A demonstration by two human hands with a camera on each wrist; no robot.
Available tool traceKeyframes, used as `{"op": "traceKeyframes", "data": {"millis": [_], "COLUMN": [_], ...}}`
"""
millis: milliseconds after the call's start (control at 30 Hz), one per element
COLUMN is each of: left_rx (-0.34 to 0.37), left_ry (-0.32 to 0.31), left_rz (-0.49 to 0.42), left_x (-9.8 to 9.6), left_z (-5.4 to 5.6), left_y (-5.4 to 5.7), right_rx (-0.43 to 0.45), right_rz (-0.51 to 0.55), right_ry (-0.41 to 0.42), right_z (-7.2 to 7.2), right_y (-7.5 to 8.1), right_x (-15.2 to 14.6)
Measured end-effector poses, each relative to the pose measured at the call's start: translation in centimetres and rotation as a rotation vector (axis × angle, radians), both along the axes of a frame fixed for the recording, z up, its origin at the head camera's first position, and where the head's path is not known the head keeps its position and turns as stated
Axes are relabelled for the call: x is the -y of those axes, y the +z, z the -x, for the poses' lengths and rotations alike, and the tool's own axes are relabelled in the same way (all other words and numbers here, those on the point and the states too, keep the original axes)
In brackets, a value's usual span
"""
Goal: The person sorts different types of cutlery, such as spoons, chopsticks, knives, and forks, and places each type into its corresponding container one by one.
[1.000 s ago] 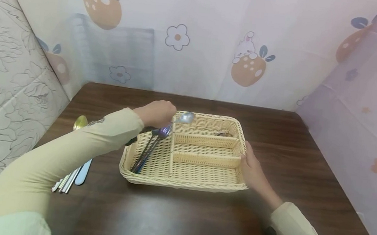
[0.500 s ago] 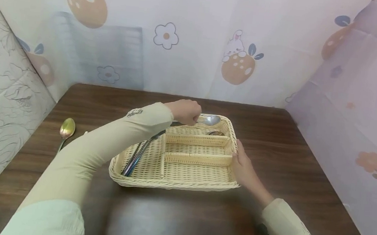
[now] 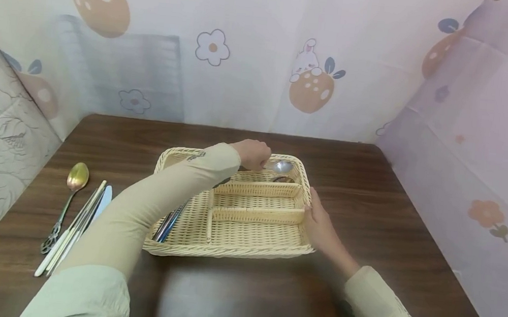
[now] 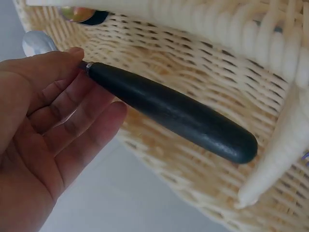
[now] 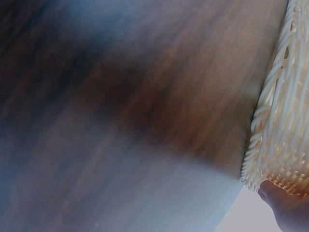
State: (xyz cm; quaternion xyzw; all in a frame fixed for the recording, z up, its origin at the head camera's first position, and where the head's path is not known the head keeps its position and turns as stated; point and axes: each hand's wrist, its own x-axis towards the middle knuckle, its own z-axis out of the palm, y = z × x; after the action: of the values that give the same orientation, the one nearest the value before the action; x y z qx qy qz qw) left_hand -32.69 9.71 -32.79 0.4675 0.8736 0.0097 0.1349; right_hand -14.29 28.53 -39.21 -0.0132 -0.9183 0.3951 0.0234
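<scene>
My left hand (image 3: 253, 154) is over the back right compartment of the wicker basket (image 3: 235, 253). Between thumb and fingers it pinches a spoon (image 4: 174, 113) near the neck; the dark handle points back across the compartment. The shiny bowl of that spoon (image 3: 283, 167) shows beyond the knuckles. At the basket's right end my right hand (image 3: 322, 231) holds the woven side, its thumb (image 5: 273, 191) over the rim. Another spoon's bowl (image 3: 283, 179) lies in the back right compartment, partly hidden by the divider.
Dark-blue metallic cutlery handles (image 3: 167, 224) lie in the left compartment, partly behind my left sleeve. On the table at left are a gold-bowled spoon (image 3: 77, 177), several light-handled utensils (image 3: 67, 235) and a pale blue handle (image 3: 104, 200). A patterned curtain (image 3: 243, 76) hangs behind.
My left hand has carried the spoon rightward from the divider over the back right compartment, then slightly lower. The right hand stays at the basket's end. The head view has shifted right.
</scene>
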Motion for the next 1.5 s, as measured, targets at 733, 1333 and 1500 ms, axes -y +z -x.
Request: {"op": "traceKeyframes", "data": {"millis": [733,1333,1500], "left_rx": [-0.260,-0.240,-0.252], "left_ry": [-0.028,0.149,0.312], "left_rz": [0.158,-0.183,-0.210], "left_x": [-1.9,12.7,20.8], "left_z": [-0.9,-4.7,-6.5], "left_y": [-3.7,3.8,2.2], "right_rx": [-0.034,0.016,0.040], "right_rz": [-0.003,0.011,0.010], "right_ry": [0.015,0.014,0.027], "right_z": [-0.3,-0.2,-0.6], "right_y": [-0.2,0.1,0.4], "right_x": [0.2,-0.1,-0.3]}}
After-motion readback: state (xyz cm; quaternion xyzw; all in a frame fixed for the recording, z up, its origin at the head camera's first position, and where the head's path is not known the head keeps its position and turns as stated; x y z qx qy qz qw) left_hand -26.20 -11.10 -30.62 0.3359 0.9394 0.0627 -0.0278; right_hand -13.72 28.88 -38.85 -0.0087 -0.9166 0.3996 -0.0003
